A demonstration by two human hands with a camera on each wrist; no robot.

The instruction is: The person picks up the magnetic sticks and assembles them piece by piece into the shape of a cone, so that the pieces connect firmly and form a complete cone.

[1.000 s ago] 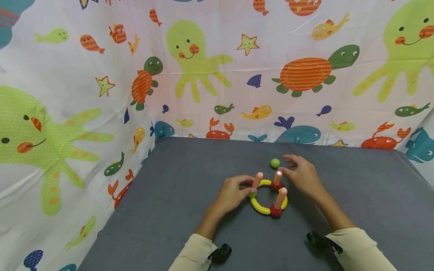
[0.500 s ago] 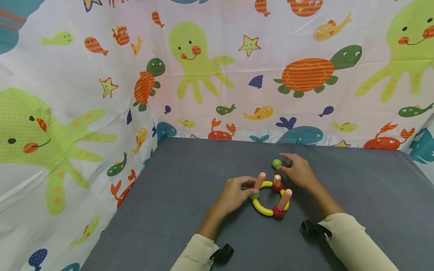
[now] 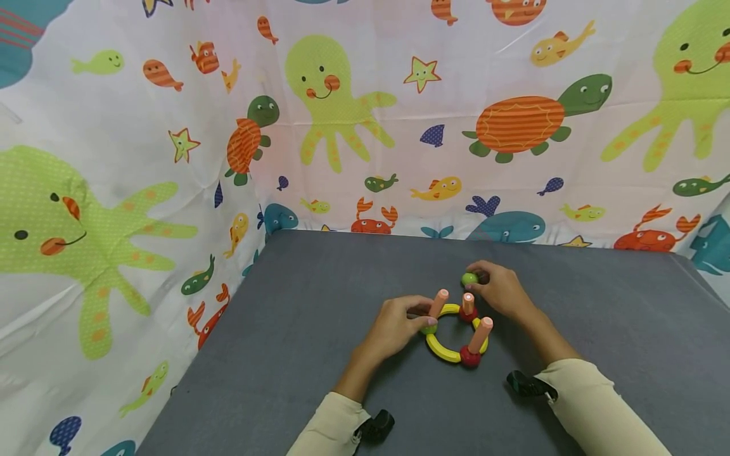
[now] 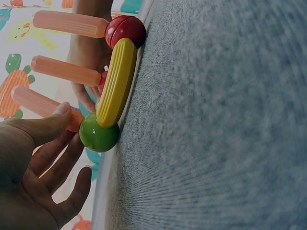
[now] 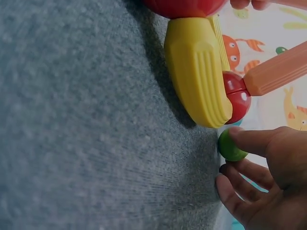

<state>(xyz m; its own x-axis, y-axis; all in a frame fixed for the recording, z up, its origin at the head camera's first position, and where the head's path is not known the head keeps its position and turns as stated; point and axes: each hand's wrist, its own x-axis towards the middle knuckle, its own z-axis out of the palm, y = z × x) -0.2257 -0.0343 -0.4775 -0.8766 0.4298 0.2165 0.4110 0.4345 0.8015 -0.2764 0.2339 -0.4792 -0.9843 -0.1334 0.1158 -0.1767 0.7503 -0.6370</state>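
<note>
A ring of curved yellow pieces [image 3: 443,350], joined by red balls [image 3: 470,356] and a green ball [image 4: 99,136], lies on the grey table. Three peach-coloured ribbed sticks [image 3: 481,335] stand up from these balls. At the ring's left side my left hand [image 3: 393,326] pinches the stick [image 4: 34,101] rising from the green ball. Beyond the ring, my right hand [image 3: 500,291] grips a separate green ball [image 3: 469,279] between thumb and fingers, down at the table surface. In the right wrist view the thumb covers part of this ball [image 5: 232,147].
The grey tabletop [image 3: 296,354] spreads around the ring on all sides. Behind and to the left hangs a white curtain [image 3: 365,139] printed with sea animals. A black wrist camera [image 3: 376,427] sits on the left sleeve, another [image 3: 525,384] on the right.
My right hand has moved left to the loose green ball, and its fingers have closed on it. The left hand keeps its hold on the stick.
</note>
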